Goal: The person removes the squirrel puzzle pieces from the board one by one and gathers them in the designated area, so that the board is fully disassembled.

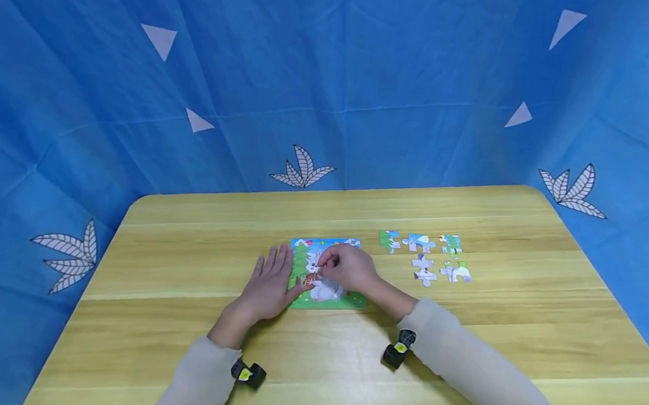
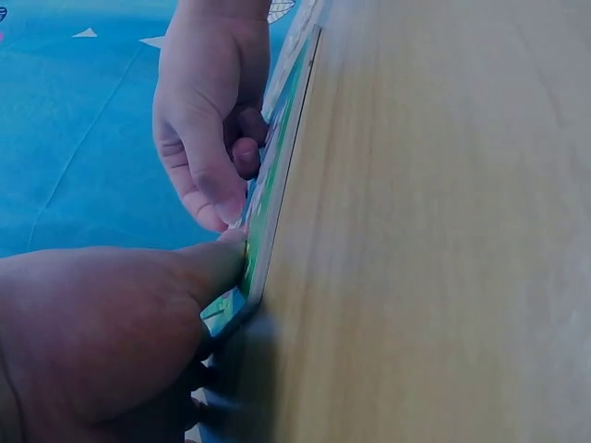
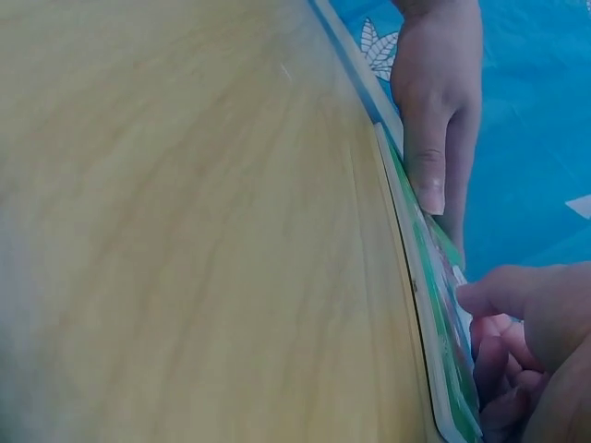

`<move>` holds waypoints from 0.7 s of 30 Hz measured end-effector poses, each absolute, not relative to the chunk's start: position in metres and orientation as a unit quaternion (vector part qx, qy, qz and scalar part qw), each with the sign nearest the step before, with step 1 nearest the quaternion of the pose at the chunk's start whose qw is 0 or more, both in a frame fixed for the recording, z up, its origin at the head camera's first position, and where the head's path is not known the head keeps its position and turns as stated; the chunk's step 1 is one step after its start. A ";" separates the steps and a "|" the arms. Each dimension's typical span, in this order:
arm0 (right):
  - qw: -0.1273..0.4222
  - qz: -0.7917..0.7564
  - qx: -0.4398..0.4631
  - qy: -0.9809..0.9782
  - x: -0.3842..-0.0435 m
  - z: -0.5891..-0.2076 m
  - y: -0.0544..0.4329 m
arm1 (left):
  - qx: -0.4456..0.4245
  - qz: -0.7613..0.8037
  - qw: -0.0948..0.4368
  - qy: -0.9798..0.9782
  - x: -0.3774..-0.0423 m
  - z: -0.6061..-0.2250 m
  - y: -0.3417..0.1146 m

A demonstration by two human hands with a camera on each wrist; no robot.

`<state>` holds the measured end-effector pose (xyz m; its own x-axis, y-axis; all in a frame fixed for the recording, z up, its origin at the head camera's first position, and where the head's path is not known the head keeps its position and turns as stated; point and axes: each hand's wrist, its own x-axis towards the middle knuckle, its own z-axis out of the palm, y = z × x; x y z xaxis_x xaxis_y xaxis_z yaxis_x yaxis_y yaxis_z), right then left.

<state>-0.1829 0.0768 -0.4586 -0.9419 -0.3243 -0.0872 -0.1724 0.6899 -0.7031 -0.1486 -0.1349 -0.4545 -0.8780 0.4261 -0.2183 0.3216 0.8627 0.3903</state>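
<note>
A puzzle board [image 1: 331, 304] with a rabbit picture, green grass border and blue top lies flat on the wooden table. My left hand [image 1: 268, 289] rests at its left edge, fingers spread and straight, the thumb lying on the picture. Over the middle of the board, my right hand [image 1: 351, 268] pinches a small puzzle piece [image 3: 459, 275] between thumb and fingertips; its pale edge shows in the right wrist view and the fingers hide most of it. The right fingertips are close beside the left thumb [image 2: 217, 261] in the left wrist view.
Several loose puzzle pieces lie right of the board, among them a green one [image 1: 387, 241], a blue and white one [image 1: 419, 242] and a pale one [image 1: 424, 270]. A blue curtain [image 1: 316, 73] hangs behind the table [image 1: 192, 235] and along both sides.
</note>
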 end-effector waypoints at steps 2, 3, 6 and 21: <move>0.108 -0.376 -0.138 0.910 -0.183 -0.458 0.077 | 0.195 0.174 0.153 0.953 -0.148 -0.453 -0.135; 0.111 -0.379 -0.139 0.908 -0.183 -0.458 0.078 | 0.195 0.175 0.152 0.953 -0.148 -0.453 -0.135; 0.115 -0.388 -0.142 0.903 -0.183 -0.457 0.079 | 0.196 0.173 0.150 0.953 -0.148 -0.453 -0.136; 0.090 -0.401 -0.141 0.901 -0.179 -0.460 0.074 | 0.196 0.182 0.150 0.952 -0.149 -0.458 -0.135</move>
